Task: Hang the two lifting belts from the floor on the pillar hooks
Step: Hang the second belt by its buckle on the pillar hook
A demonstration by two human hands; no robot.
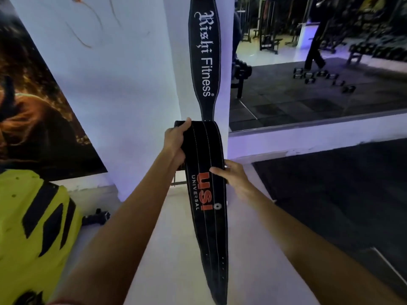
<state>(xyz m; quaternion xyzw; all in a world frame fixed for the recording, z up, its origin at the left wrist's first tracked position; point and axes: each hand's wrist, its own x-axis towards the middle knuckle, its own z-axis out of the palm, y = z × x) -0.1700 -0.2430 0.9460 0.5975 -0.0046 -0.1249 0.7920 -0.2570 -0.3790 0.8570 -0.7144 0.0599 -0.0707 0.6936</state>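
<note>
A black belt lettered "Rishi Fitness" (204,56) hangs flat down the white pillar (132,84); its top runs out of the frame, so the hook is hidden. Below it I hold a second black belt with orange "USI Universal" lettering (207,216), folded over at its top and dangling toward the floor. My left hand (176,142) grips the folded upper end from the left. My right hand (233,177) rests on the belt's right edge beside the logo, fingers on its face.
A large mirror (319,62) to the right of the pillar reflects gym machines and dumbbells. Dark rubber flooring (330,194) lies at right, a pale ledge below. A yellow-and-black machine cover (33,227) stands at lower left, with a poster (33,117) on the wall above it.
</note>
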